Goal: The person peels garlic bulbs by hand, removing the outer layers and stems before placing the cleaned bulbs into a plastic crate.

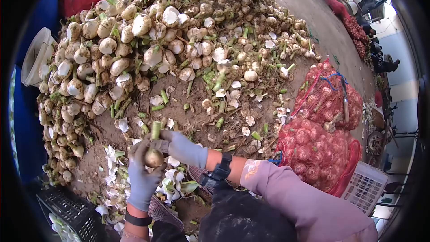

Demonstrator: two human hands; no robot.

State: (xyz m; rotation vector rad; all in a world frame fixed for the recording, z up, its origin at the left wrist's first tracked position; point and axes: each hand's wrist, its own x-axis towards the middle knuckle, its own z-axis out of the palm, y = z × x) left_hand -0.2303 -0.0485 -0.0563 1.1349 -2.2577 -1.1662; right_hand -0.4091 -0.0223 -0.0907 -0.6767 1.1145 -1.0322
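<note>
**Bulb in Our Gloved Hands**

We held a round, soil-stained pale bulb point(154, 157) with a thick green stem point(156, 130) upright in the curled fingers of our grey-gloved left hand point(145, 163). Our grey-gloved right hand point(181, 147) met it at the stem's base; we could not tell how tightly its fingers closed. From the bulb, a heap of similar bulbs point(107, 45) spread from ten to one o'clock, red mesh sacks point(309, 148) sat at three, and a black plastic crate point(74, 215) at eight.
</note>
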